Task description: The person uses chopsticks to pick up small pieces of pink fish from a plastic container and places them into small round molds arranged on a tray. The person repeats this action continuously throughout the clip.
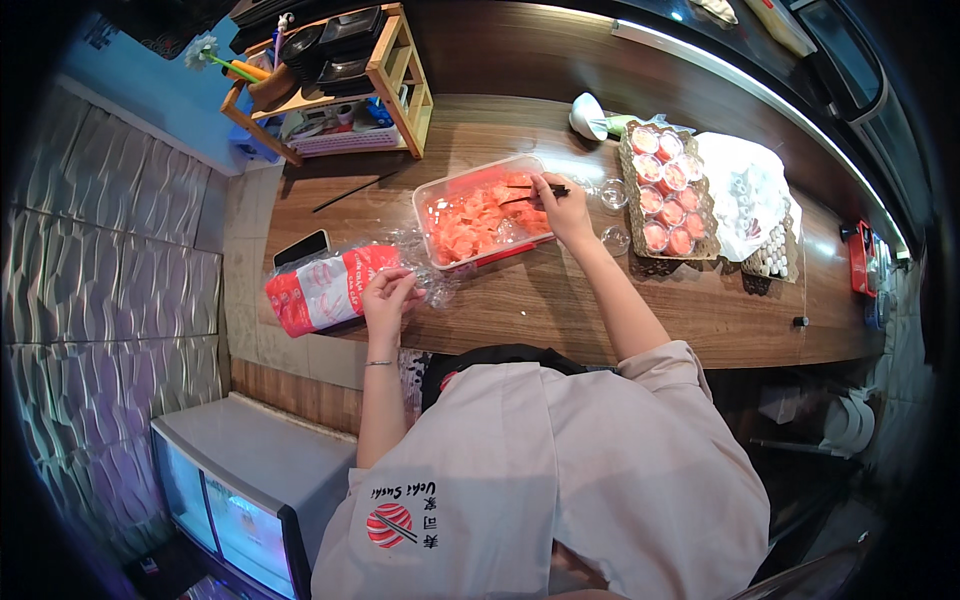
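Note:
A clear rectangular container [483,258] holds thin pink-orange slices [462,222] that look like pickled ginger. My right hand [566,212] is closed round dark chopsticks [522,198], whose tips reach down among the slices. Left of the container, my left hand [392,298] has its fingers bent together at the end of a red and white plastic bag [322,292]. Crumpled clear plastic [436,288] lies beside that hand. Whatever is between its fingertips is too small to make out.
Small cups with pink filling [672,178] stand in an egg-carton tray at right, beside a white plastic bag [742,190]. Small clear cups or lids [614,240] sit near my right wrist. A phone [302,249], a dark stick [352,192] and a wooden shelf [393,75] are at left.

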`<state>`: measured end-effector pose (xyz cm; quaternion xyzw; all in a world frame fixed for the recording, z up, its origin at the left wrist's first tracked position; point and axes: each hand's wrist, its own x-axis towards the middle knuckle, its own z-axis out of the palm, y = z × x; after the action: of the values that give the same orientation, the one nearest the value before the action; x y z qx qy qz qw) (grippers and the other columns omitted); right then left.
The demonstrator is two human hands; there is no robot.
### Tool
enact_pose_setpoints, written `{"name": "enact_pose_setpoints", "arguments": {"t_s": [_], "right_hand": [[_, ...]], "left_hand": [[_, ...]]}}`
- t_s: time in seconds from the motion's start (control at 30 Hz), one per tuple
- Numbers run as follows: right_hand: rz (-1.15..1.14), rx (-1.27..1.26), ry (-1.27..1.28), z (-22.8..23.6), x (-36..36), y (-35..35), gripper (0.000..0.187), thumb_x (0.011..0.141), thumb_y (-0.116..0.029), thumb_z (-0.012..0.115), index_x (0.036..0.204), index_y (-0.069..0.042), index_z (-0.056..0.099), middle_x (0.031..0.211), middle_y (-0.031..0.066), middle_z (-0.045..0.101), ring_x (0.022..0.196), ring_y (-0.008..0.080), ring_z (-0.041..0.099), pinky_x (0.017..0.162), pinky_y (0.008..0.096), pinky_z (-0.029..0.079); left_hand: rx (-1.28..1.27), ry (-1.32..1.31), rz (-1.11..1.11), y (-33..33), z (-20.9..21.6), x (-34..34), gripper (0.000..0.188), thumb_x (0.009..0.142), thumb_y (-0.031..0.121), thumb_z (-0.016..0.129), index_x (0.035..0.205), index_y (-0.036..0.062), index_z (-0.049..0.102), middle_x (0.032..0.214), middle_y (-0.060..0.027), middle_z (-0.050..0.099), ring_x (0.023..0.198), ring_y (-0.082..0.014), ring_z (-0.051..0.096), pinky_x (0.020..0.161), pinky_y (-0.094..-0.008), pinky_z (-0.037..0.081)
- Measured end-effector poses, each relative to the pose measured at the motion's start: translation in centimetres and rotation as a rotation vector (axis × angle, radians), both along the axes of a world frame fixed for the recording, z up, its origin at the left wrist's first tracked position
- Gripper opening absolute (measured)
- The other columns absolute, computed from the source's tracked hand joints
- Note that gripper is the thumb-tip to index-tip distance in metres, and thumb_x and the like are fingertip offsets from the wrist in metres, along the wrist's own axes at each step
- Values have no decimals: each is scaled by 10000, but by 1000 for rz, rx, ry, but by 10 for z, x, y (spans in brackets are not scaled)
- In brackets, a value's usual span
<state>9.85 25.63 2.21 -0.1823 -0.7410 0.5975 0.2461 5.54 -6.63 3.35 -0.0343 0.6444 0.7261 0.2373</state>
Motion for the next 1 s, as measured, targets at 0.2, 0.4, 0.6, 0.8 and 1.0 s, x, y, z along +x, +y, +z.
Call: {"name": "enact_pose_setpoints", "arguments": {"t_s": [0.2, 0.4, 0.6, 0.8, 1.0], "right_hand": [[-78, -229, 61, -12, -5, 12, 291, 958, -199, 562, 764, 16, 596, 687, 53, 612, 641, 150, 666, 591, 262, 576], [-139, -470, 161, -7, 10, 34, 393, 983, -339, 499, 767, -12, 523, 727, 110, 614, 678, 234, 691, 609, 309, 600], [-168, -485, 179, 32, 27, 33, 400, 991, -355, 472, 762, -28, 492, 746, 119, 617, 722, 250, 696, 639, 303, 597], [-272, -394, 147, 23, 45, 35, 387, 998, -339, 460, 771, -28, 500, 732, 60, 577, 627, 196, 640, 623, 293, 586], [-258, -539, 203, 8, 58, 42, 366, 986, -283, 500, 771, 12, 514, 744, 98, 576, 646, 229, 675, 587, 314, 607]], "left_hand": [[-19, -13, 13, -1, 2, 0, 129, 855, 80, 673, 950, 21, 609, 820, -56, 662, 702, -144, 672, 605, -239, 555], [-13, 53, 9, 4, -8, -8, 139, 854, 65, 672, 964, 15, 605, 814, -67, 666, 688, -140, 670, 581, -228, 541], [-38, 98, -43, 23, -5, -19, 149, 844, 52, 676, 963, 8, 597, 815, -58, 662, 677, -148, 665, 588, -235, 546], [-73, 265, -117, 50, -17, -43, 161, 824, 66, 704, 927, -8, 605, 776, -58, 643, 657, -135, 658, 581, -246, 549], [-181, 447, -165, 78, -37, -60, 146, 804, 80, 720, 772, 9, 596, 771, -27, 626, 614, -67, 574, 465, -192, 424]]}}
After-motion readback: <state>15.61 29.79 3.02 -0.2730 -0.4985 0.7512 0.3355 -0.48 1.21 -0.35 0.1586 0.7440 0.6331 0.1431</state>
